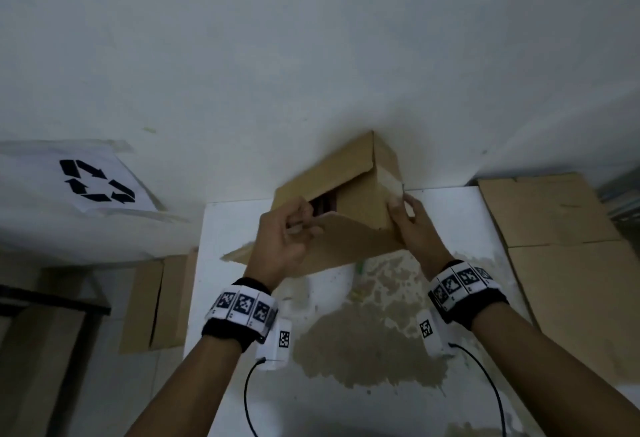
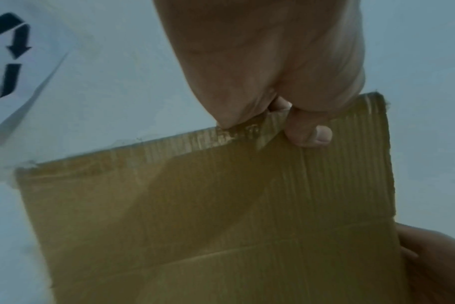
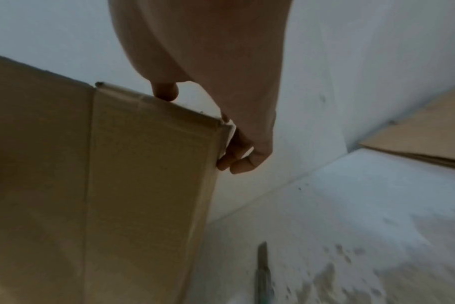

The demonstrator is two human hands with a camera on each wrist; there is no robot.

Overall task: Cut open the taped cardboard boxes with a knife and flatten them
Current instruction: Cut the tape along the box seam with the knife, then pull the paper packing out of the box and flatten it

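— Where's the cardboard box [image 1: 349,194]?

— I see it lifted above the table [image 1: 450,229]. My left hand [image 1: 284,239] pinches its loose flap; my right hand [image 1: 414,225] has fingers curled round its taped end.

— And the knife [image 3: 263,267]?

— On the table under the box, probably; it's blurred.

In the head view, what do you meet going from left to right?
Recycling sign → flattened cardboard beside the table → left hand → cardboard box → right hand → flattened cardboard on the right.
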